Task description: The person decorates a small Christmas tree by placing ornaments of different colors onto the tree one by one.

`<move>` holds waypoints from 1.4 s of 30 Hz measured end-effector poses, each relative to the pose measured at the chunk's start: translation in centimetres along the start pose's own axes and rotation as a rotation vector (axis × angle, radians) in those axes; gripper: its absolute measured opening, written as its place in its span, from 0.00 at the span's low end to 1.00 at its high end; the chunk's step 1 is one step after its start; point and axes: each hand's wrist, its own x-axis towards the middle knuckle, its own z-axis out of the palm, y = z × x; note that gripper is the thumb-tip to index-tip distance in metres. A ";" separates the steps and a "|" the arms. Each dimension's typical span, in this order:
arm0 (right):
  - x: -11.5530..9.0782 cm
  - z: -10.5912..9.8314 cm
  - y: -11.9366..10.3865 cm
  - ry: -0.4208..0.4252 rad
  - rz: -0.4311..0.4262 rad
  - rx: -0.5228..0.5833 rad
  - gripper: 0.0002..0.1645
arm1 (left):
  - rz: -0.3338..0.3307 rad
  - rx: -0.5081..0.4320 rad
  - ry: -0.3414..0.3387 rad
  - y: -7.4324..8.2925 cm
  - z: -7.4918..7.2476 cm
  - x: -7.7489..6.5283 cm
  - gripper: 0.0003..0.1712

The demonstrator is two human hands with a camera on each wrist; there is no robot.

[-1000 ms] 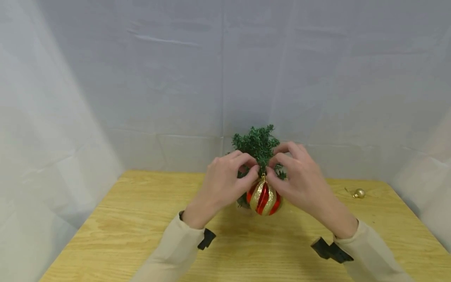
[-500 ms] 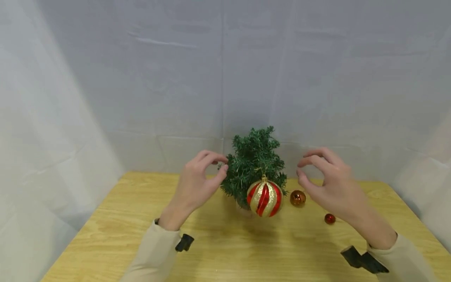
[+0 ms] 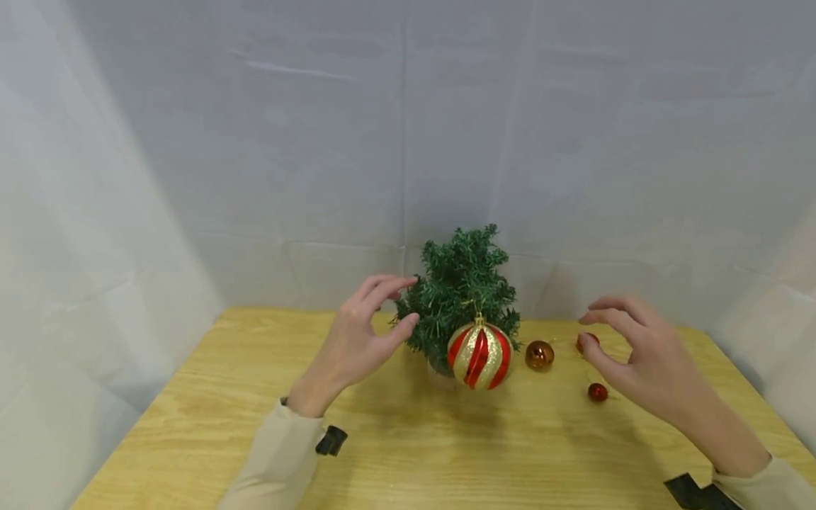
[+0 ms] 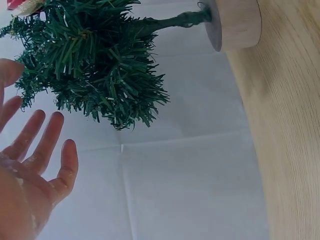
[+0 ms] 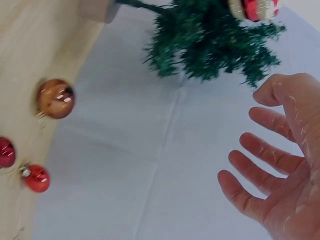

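A small artificial Christmas tree (image 3: 455, 283) stands on the table on a round wooden base (image 4: 241, 22). From its front hangs a large bauble (image 3: 479, 356) with red and glittery gold stripes. My left hand (image 3: 357, 340) is beside the tree's left side, fingers spread and holding nothing; whether a fingertip touches the branches I cannot tell. Over the right part of the table, away from the tree, my right hand (image 3: 650, 361) is relaxed, its palm bare in the right wrist view. Near it lie a copper-coloured bauble (image 3: 540, 355), a small dark red bauble (image 3: 597, 392) and a red bauble (image 5: 36, 178).
The wooden table (image 3: 242, 411) carries all of these. Directly behind it hangs a pale cloth backdrop (image 3: 306, 163), which also runs down both sides.
Both hands have let go at the striped bauble and parted, leaving it hanging on the tree. The right hand moved farther right, uncovering the loose baubles; the left moved left.
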 end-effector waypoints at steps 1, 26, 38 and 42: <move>-0.3 0.0 0.3 -0.003 -0.006 -0.003 0.19 | 0.006 0.003 -0.006 -0.1 0.0 0.0 0.29; -6.5 2.8 6.5 -0.202 -0.068 -0.142 0.13 | 0.033 0.007 -0.078 -0.5 1.0 0.2 0.28; -8.9 4.4 7.7 -0.247 -0.258 -0.270 0.38 | 0.055 0.017 -0.033 -0.7 1.1 0.4 0.25; -9.4 4.6 7.8 -0.286 -0.293 -0.327 0.40 | 0.060 0.021 -0.034 -0.7 1.3 0.6 0.25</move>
